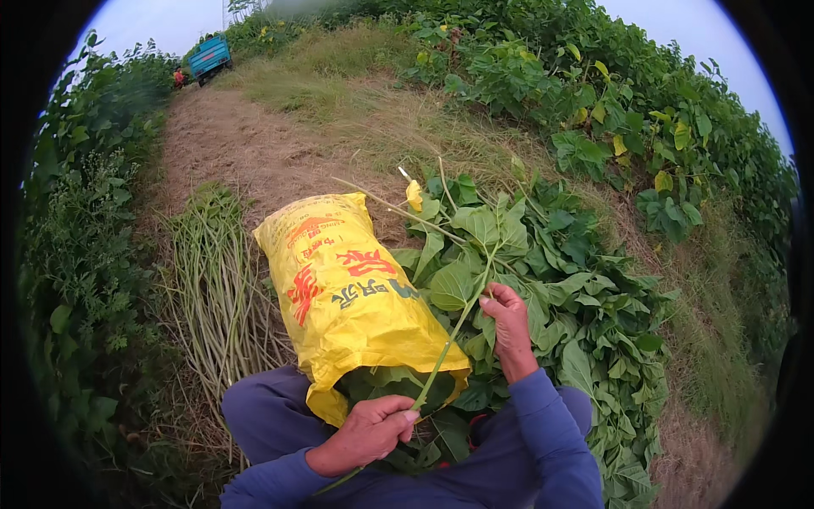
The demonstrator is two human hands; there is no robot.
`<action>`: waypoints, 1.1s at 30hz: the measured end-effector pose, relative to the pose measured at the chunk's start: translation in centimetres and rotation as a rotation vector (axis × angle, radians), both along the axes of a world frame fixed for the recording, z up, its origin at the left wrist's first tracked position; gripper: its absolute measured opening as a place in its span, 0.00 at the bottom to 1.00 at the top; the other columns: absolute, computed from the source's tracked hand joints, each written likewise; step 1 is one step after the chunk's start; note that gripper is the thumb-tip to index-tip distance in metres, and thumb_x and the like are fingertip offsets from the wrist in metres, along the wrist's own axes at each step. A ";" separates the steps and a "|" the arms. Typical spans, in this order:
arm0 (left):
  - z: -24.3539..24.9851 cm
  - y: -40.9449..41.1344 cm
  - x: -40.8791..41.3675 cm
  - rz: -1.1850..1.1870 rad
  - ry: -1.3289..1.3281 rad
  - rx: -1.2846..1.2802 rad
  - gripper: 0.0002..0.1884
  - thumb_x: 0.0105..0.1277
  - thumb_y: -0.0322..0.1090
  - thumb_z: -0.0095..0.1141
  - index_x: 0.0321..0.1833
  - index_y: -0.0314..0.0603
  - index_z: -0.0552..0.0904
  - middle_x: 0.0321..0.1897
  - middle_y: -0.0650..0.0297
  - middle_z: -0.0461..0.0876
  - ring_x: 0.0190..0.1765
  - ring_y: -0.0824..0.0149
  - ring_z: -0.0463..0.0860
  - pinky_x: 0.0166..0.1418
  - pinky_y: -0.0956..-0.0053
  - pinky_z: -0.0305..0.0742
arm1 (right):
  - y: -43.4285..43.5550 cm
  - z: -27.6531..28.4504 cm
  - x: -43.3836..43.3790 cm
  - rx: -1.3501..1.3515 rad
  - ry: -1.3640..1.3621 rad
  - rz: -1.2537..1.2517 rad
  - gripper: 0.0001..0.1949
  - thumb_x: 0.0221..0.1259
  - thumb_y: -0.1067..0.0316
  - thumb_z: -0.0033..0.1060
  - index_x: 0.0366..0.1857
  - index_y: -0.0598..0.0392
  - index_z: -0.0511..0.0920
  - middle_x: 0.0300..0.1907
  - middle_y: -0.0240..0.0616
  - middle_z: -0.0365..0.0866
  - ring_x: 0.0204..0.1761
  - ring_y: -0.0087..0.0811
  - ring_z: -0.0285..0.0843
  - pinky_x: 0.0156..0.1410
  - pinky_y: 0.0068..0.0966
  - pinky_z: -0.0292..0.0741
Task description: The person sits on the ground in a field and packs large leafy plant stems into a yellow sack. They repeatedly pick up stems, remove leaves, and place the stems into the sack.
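Note:
My left hand (pixel 375 429) grips the lower part of a long green leafy stem (pixel 453 336), which slants up and away across the mouth of a yellow woven sack (pixel 356 286). Farther up, my right hand (pixel 509 321) has its thumb and forefinger pinched at the stem's right side, below the leaves at its top. Whether a leaf stalk is also between them is hard to see. The sack lies on the ground with its open mouth towards me, and green leaves (pixel 388 378) show inside. Printed writing covers its upper side.
Leafy cut stems (pixel 591 305) are heaped to my right. Bare stripped stems (pixel 213 292) lie bundled left of the sack. Dense green plants (pixel 82 254) border the dirt path (pixel 229 137) on both sides. Far up it stand a blue cargo vehicle (pixel 210 58) and a person (pixel 179 77).

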State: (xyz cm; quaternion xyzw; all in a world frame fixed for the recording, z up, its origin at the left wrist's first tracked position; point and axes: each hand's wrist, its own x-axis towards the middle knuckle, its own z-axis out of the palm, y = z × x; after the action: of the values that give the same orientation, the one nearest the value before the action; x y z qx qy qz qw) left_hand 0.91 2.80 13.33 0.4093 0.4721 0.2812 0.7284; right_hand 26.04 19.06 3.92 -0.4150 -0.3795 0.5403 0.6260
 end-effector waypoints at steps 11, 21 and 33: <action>-0.8 0.2 0.1 -0.041 -0.126 -0.045 0.13 0.76 0.37 0.51 0.56 0.36 0.79 0.25 0.69 0.77 0.16 0.83 0.64 0.18 0.85 0.56 | -1.2 2.0 -1.1 -0.051 0.072 0.255 0.14 0.63 0.72 0.57 0.52 0.61 0.80 0.23 0.29 0.77 0.17 0.19 0.68 0.25 0.15 0.67; -1.3 0.8 -0.3 0.013 -0.076 0.075 0.12 0.76 0.37 0.52 0.52 0.38 0.80 0.23 0.73 0.75 0.19 0.84 0.65 0.20 0.85 0.56 | -2.8 2.2 -2.4 0.033 -0.224 0.240 0.11 0.71 0.64 0.54 0.44 0.59 0.82 0.31 0.28 0.79 0.25 0.15 0.66 0.32 0.15 0.64; -2.7 2.1 1.3 0.034 0.194 0.472 0.10 0.73 0.34 0.54 0.47 0.33 0.81 0.22 0.70 0.75 0.27 0.80 0.73 0.34 0.81 0.69 | -5.7 2.6 -4.5 0.127 -0.493 0.262 0.06 0.70 0.70 0.52 0.39 0.60 0.79 0.30 0.29 0.79 0.32 0.17 0.71 0.39 0.18 0.69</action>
State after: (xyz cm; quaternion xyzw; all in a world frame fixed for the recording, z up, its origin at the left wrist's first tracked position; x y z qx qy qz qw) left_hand 2.23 4.94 10.66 0.5851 0.4679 0.3551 0.5591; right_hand 21.58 13.41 6.49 -0.4411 -0.6039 0.4744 0.4644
